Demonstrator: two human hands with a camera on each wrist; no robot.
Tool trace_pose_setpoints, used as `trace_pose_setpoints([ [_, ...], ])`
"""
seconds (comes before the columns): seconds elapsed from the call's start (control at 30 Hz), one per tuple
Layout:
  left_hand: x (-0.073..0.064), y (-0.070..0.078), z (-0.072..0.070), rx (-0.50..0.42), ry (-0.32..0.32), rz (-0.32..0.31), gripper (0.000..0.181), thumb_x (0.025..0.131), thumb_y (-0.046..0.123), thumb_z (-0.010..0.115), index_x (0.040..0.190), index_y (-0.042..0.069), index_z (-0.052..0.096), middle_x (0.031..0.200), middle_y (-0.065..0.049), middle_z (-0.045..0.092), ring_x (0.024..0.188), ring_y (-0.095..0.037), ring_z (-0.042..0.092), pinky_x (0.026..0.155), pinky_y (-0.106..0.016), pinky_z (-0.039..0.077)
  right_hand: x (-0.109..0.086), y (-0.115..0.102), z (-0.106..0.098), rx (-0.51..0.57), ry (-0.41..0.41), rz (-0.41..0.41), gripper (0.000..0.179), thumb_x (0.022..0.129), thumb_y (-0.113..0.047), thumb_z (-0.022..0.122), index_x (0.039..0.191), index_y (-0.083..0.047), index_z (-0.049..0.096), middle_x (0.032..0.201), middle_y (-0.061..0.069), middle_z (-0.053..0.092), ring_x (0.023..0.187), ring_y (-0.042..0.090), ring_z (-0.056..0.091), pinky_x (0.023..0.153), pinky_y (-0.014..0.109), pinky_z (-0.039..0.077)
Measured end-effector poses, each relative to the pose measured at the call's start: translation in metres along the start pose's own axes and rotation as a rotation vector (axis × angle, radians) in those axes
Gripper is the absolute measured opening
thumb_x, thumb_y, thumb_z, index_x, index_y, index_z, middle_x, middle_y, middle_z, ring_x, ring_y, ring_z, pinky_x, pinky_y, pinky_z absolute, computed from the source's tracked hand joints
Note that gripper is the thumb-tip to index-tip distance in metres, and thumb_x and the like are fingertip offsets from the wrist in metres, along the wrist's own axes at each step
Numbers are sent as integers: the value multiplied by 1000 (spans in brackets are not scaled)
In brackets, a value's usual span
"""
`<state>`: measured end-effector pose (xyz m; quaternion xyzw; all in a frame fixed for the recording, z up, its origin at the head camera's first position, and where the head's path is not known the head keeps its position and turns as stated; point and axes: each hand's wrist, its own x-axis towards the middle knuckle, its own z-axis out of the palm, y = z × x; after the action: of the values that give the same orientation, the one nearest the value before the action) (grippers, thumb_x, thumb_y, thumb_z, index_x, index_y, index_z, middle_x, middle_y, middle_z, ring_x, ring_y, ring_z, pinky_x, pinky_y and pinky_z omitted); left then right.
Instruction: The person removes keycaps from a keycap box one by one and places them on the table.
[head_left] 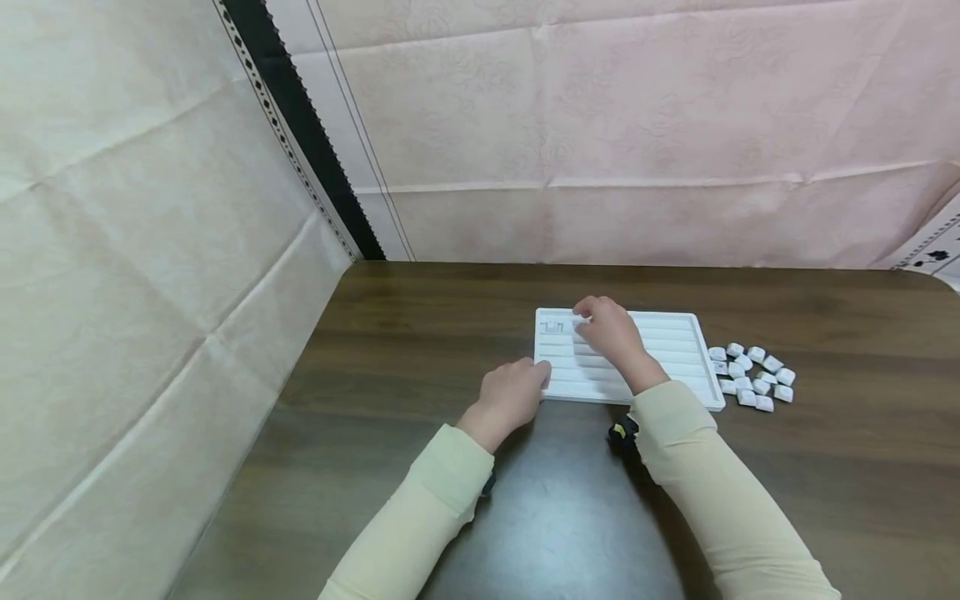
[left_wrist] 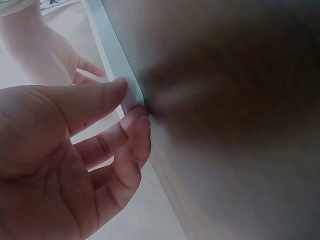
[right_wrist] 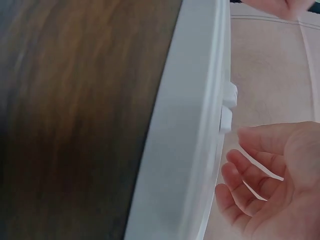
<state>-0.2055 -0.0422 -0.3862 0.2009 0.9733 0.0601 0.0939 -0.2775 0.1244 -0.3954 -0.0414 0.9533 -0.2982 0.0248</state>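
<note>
A white tray (head_left: pixel 667 350) with raised ridges across it lies on the table, its near-left corner held by my left hand (head_left: pixel 513 390). The left wrist view shows the thumb of that hand (left_wrist: pixel 95 130) on the tray's rim (left_wrist: pixel 117 60), fingers curled at the corner. My right hand (head_left: pixel 611 333) hovers over the tray with loosely bent fingers and nothing between them. Close by its fingertips, small white tiles (head_left: pixel 552 327) sit in the tray's far-left part. Two such tiles (right_wrist: pixel 226 119) poke above the rim in the right wrist view.
Several loose white tiles (head_left: pixel 757 379) lie scattered on the wooden table (head_left: pixel 375 400) just right of the tray. Pale cloth (head_left: pixel 637 125) hangs behind the table's far edge, and more cloth (head_left: pixel 112 292) hangs at the left.
</note>
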Motion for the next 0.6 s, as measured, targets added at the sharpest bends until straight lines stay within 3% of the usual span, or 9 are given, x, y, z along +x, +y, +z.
trace_pose_setpoints([
  [0.2,1,1,0,19,4,9,6,91,21,57,95,16,57,81,0,56,67,-15,49,54,-25,39,3,-8,8,-128,-37,-52,31,89,-9,56,119,-4,58,120,21,55,108,36,52,93,50,42],
  [0.6,0,0,0,39,10,18,6,91,21,56,94,16,57,81,0,55,66,-14,48,52,-25,37,6,-16,17,-244,-4,-42,29,88,-5,53,114,-4,62,119,20,56,111,36,48,93,49,42],
])
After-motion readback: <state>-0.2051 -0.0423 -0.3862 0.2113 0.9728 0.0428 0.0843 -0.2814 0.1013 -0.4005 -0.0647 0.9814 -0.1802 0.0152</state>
